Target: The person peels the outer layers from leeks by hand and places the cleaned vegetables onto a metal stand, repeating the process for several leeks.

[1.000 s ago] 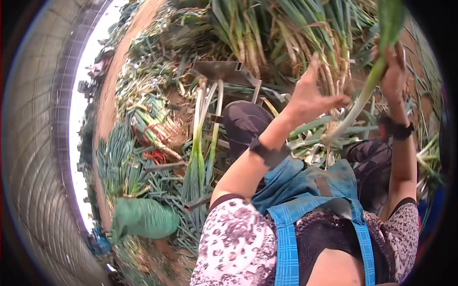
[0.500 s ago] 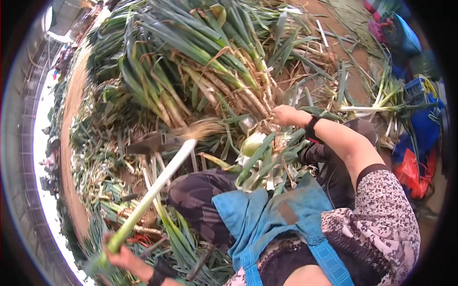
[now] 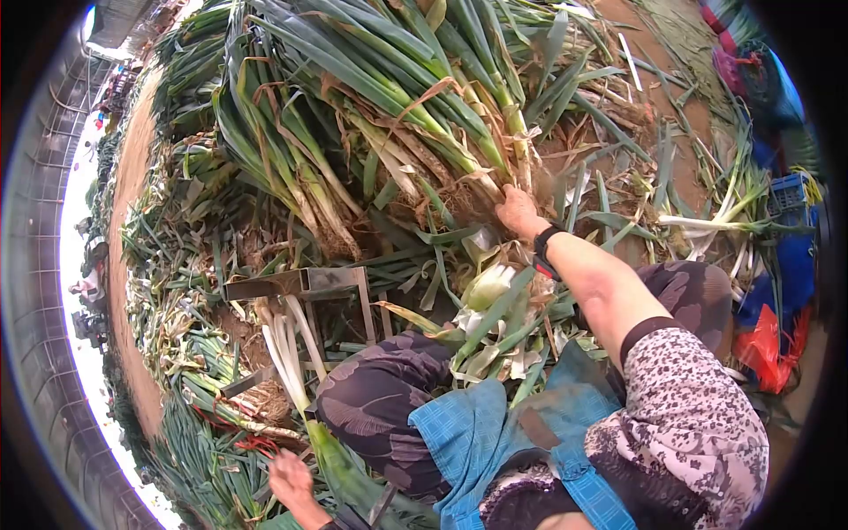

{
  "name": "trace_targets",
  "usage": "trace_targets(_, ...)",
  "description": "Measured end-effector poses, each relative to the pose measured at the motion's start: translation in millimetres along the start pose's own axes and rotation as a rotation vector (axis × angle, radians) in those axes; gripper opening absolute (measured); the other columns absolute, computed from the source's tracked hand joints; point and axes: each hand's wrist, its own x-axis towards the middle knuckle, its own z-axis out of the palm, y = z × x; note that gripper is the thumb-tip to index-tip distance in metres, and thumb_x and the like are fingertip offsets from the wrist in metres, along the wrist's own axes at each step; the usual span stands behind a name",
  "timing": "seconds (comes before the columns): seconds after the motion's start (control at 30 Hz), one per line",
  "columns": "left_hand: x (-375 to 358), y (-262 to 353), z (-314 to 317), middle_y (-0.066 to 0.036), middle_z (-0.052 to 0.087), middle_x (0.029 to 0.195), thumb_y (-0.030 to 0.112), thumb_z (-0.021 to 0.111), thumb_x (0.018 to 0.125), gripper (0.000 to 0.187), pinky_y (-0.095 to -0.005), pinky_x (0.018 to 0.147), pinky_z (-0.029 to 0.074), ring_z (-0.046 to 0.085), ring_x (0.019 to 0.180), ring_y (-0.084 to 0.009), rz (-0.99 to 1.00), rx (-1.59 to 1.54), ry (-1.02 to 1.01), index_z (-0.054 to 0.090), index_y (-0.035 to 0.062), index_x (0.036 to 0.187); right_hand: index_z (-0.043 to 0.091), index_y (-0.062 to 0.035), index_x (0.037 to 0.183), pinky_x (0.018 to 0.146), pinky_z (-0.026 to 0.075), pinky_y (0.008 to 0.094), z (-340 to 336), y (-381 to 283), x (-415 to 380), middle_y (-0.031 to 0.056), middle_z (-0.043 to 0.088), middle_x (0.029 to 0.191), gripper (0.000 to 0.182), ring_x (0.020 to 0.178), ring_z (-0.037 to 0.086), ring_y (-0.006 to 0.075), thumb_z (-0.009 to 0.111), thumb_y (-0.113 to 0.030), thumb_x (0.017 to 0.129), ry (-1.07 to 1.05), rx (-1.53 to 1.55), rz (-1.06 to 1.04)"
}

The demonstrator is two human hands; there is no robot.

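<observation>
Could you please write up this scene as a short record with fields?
Left hand: the left hand, blurred, nothing visible in it, beside the cleaned leeks
Right hand: the right hand, at the root ends of the uncleaned leeks; grip unclear
Between knees: leaf scraps
Near left knee: metal stand
Far right: blue crate, red plastic bag
Clothing: blue apron

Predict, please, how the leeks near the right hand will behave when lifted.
The leeks would probably feel stiff along their thick pale stems. Their long green leaves, some already bending, may flop. The shaggy roots could tangle together.
</observation>
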Motion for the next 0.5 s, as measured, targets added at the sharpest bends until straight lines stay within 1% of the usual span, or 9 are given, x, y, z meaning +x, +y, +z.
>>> trace_targets(0.03, 2, 1, 43, -0.004, 0.062, 0.095, 0.028, 0.049, 0.095, 0.024, -0.0315, 0.082, 0.047, 0.057, 0.088, -0.0197, 0.224, -0.123, -0.073, 0.054, 0.0055, 0.104, 0.057, -0.0048, 0.106, 0.089, 0.045, 0.047, -18, -10, -7, 0.0225, 0.061, 0.104, 0.034, 0.102, 0.057, 0.0398, 0.059, -0.02, 0.076, -0.053, 0.012, -0.028)
trace_targets(0.07, -19, 10, 87, -0.005, 0.061, 0.097, 0.023, 0.049, 0.096, 0.023, -0.0289, 0.082, 0.045, 0.055, 0.089, -0.0174, 0.315, 0.081, -0.398, 0.056, 0.0039, 0.107, 0.057, -0.0065, 0.107, 0.088, 0.045, 0.0462, -40, -26, -18, 0.0212, 0.062, 0.104, 0.036, 0.102, 0.057, 0.039, 0.059, -0.021, 0.074, -0.14, 0.0, -0.045)
trace_targets(0.1, -53, 7, 154, -0.005, 0.06, 0.096, 0.019, 0.05, 0.095, 0.025, -0.0293, 0.08, 0.046, 0.054, 0.089, -0.0162, 0.356, 0.105, -0.346, 0.056, 0.0011, 0.112, 0.057, -0.0043, 0.105, 0.085, 0.046, 0.0457, -48, -30, -25, 0.023, 0.062, 0.101, 0.038, 0.099, 0.058, 0.0391, 0.061, -0.022, 0.072, -0.145, 0.035, -0.119)
trace_targets(0.17, -61, -12, 231, -0.009, 0.06, 0.096, 0.012, 0.05, 0.094, 0.025, -0.0295, 0.082, 0.047, 0.057, 0.087, -0.0163, 0.4, 0.131, -0.73, 0.054, -0.0024, 0.115, 0.058, -0.0017, 0.102, 0.082, 0.047, 0.0425, -70, -43, -43, 0.0224, 0.063, 0.095, 0.04, 0.093, 0.061, 0.0362, 0.065, -0.024, 0.069, -0.204, 0.098, -0.223)
trace_targets(0.27, -85, -81, 347, -0.023, 0.056, 0.118, 0.009, 0.056, 0.09, 0.036, -0.0368, 0.09, 0.05, 0.059, 0.104, -0.0294, 0.515, 0.53, -1.132, 0.048, -0.0099, 0.119, 0.059, 0.0007, 0.101, 0.079, 0.048, 0.0373, -120, -75, -86, 0.0183, 0.064, 0.088, 0.043, 0.087, 0.063, 0.0272, 0.067, -0.023, 0.067, -0.313, 0.379, -0.326)
trace_targets(0.3, -56, -114, 372, -0.027, 0.053, 0.122, 0.013, 0.057, 0.091, 0.043, -0.0391, 0.087, 0.051, 0.06, 0.102, -0.0335, -0.026, 0.274, -1.107, 0.042, -0.0104, 0.125, 0.059, 0.0007, 0.102, 0.078, 0.048, 0.0358, -129, -79, -101, 0.0166, 0.064, 0.087, 0.043, 0.086, 0.062, 0.0244, 0.067, -0.023, 0.067, -0.324, 0.402, -0.319)
trace_targets(0.37, -46, -171, 417, -0.029, 0.052, 0.122, 0.025, 0.06, 0.091, 0.051, -0.0401, 0.086, 0.05, 0.058, 0.104, -0.0364, -0.268, 0.304, -0.966, 0.043, -0.0089, 0.125, 0.059, 0.0008, 0.103, 0.076, 0.048, 0.0327, -141, -80, -133, 0.0131, 0.063, 0.085, 0.044, 0.083, 0.06, 0.0187, 0.068, -0.023, 0.067, -0.346, 0.447, -0.298)
trace_targets(0.43, -67, -201, 447, -0.026, 0.054, 0.12, 0.03, 0.057, 0.092, 0.05, -0.0422, 0.087, 0.05, 0.058, 0.104, -0.0369, -0.305, 0.274, -0.767, 0.043, -0.0063, 0.125, 0.059, 0.0019, 0.104, 0.073, 0.049, 0.031, -142, -83, -183, 0.0119, 0.062, 0.086, 0.046, 0.082, 0.059, 0.0157, 0.068, -0.024, 0.068, -0.362, 0.656, -0.304)
trace_targets(0.5, -59, -229, 452, -0.022, 0.056, 0.119, 0.03, 0.053, 0.094, 0.046, -0.0452, 0.087, 0.051, 0.058, 0.104, -0.0365, -0.359, -0.17, -1.027, 0.044, -0.002, 0.126, 0.06, 0.0017, 0.104, 0.069, 0.051, 0.0325, -151, -80, -226, 0.012, 0.062, 0.089, 0.048, 0.077, 0.06, 0.0171, 0.068, -0.036, 0.075, -0.517, 0.526, -0.364)
